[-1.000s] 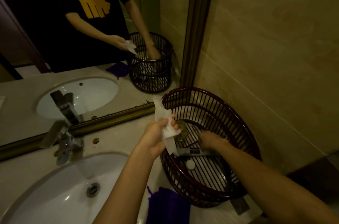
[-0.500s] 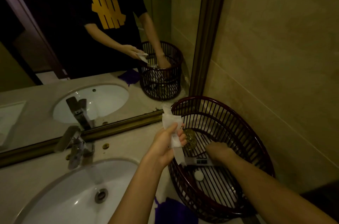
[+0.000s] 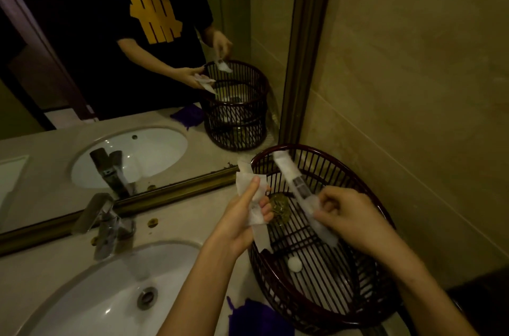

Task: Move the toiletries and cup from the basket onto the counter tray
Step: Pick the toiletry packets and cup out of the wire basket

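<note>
Both hands full: left hand (image 3: 242, 214) grips white packets (image 3: 252, 189), right hand (image 3: 349, 214) pinches a long sachet (image 3: 296, 184). Inside the basket (image 3: 366, 305) a glass cup (image 3: 279, 206) and small white cap (image 3: 294, 264) remain.

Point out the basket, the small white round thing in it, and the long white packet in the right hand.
basket (image 3: 300, 149): head view, far rim.
small white round thing (image 3: 294, 264): head view, centre.
long white packet (image 3: 289, 172): head view, upper half.

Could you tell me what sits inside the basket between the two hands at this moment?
In the head view, a greenish round item rests on the basket floor between the left hand and right hand, both holding white packets.
</note>
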